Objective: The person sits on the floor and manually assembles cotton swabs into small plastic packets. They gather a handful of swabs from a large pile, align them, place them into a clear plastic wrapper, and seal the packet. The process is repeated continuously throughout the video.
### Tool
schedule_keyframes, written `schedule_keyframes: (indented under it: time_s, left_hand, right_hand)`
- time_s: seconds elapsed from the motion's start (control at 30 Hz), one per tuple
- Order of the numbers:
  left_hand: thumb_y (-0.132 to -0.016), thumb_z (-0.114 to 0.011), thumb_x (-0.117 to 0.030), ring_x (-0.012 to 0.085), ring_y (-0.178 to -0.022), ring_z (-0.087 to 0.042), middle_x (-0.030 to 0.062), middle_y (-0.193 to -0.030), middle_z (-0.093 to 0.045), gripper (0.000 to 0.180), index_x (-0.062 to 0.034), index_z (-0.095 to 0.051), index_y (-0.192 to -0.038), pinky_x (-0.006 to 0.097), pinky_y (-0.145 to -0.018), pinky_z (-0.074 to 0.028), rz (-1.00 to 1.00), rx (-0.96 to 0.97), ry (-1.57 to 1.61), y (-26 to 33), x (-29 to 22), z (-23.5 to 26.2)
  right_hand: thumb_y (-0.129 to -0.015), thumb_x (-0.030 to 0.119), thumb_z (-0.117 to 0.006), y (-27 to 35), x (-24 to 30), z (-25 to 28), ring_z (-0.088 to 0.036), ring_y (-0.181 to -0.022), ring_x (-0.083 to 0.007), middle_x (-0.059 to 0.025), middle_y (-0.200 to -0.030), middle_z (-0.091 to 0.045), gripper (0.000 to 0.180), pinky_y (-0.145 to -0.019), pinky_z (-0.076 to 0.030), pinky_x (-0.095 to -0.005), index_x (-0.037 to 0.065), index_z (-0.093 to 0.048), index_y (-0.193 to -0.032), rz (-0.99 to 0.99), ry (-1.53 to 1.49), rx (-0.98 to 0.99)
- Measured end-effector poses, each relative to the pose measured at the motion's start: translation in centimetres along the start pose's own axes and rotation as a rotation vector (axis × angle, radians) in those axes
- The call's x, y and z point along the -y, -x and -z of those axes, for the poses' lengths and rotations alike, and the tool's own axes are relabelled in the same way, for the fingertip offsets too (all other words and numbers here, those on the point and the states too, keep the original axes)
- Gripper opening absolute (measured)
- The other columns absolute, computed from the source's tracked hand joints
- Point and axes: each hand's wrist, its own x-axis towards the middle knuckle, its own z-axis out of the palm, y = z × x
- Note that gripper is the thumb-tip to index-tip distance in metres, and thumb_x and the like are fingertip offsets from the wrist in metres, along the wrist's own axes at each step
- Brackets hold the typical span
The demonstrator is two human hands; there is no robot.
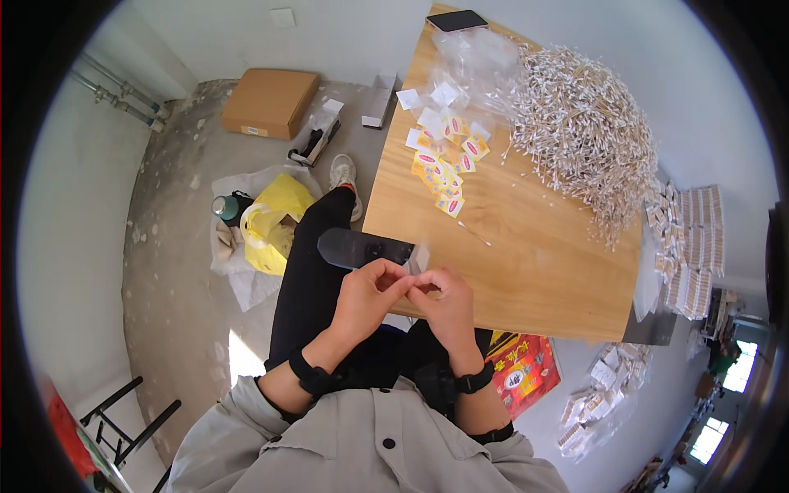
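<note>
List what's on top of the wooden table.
The wooden table holds a heap of cotton swabs, crumpled clear plastic, yellow-and-white cards, a stray swab beside them and a dark flat device at the far end. The heap hides whatever lies beneath it.

A light-grey cloth shirt [353, 460] with round dark buttons [389, 444] and a pocket flap [306, 437]; beyond its sleeves [220, 431], black wrist straps [311, 375]; ahead of the shirt, black trousers [306, 271] and a white shoe [343, 170].

The tabletop [526, 263] is pale brown, wood-grained. The cards [430, 167] are yellow, white and red; the swabs [579, 123] white and tan.
</note>
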Motion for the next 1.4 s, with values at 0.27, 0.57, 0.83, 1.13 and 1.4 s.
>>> schedule_keyframes:
  time_s: [0.27, 0.57, 0.83, 1.13, 1.4]
  left_hand:
    - [-0.090, -0.069, -0.015, 0.0063, -0.069, -0.062, 0.0038, -0.077, -0.069, 0.016, 0.0013, -0.067, -0.087, 0.025, -0.063, -0.049, -0.061, -0.017, 0.050, -0.4, 0.6, 0.8]
    - [-0.082, -0.072, -0.012, 0.0237, -0.059, -0.061, 0.0098, -0.069, -0.061, 0.015, -0.0036, -0.060, -0.077, 0.034, -0.055, -0.048, -0.218, -0.147, -0.398, 0.0, -1.6, 0.0]
    - [-0.079, -0.073, -0.008, 0.0320, -0.077, -0.062, 0.0121, -0.084, -0.061, 0.019, -0.0029, -0.061, -0.094, 0.038, -0.069, -0.050, -0.637, 0.021, -0.429, 0.4, -1.7, -0.6]
    - [-0.091, -0.072, -0.020, 0.0022, -0.070, -0.048, -0.0038, -0.078, -0.059, 0.021, -0.0021, -0.062, -0.095, 0.020, -0.064, -0.039, 0.085, 0.087, 0.341, -1.6, 0.4, 2.2]
    - [-0.090, -0.073, -0.018, 0.0003, -0.062, -0.038, -0.0075, -0.067, -0.049, 0.020, -0.0024, -0.063, -0.083, 0.020, -0.055, -0.032, -0.040, 0.021, 0.039, -1.1, 1.5, 1.5]
  right_hand:
    - [-0.080, 0.004, -0.075, -0.2, -0.7, 0.2, -0.063, -0.072, -0.0156, -0.0070, -0.079, -0.058, 0.011, -0.070, -0.051, -0.0263, 0.002, -0.066, -0.085, -0.221, -0.416, 0.066]
    - [-0.078, -0.008, -0.064, -0.1, 0.0, -1.1, -0.062, -0.077, -0.0218, -0.0080, -0.108, -0.056, 0.024, -0.065, -0.050, -0.0311, 0.009, -0.070, -0.093, 0.367, 0.314, -0.191]
    - [-0.090, -0.002, -0.054, -1.2, -1.8, 0.9, -0.067, -0.091, -0.0153, -0.0073, -0.099, -0.071, 0.027, -0.074, -0.052, -0.0307, 0.003, -0.070, -0.110, -0.140, -0.303, 0.143]
    - [-0.096, 0.011, -0.060, -0.3, -3.4, 0.9, -0.066, -0.090, -0.0144, -0.0088, -0.103, -0.069, 0.022, -0.078, -0.051, -0.0260, -0.002, -0.069, -0.112, -0.240, -0.645, 0.149]
    - [-0.093, 0.014, -0.068, -0.4, -3.7, -0.5, -0.060, -0.082, -0.0097, -0.0043, -0.092, -0.065, 0.018, -0.075, -0.048, -0.0239, -0.003, -0.071, -0.098, -0.222, -0.522, 0.073]
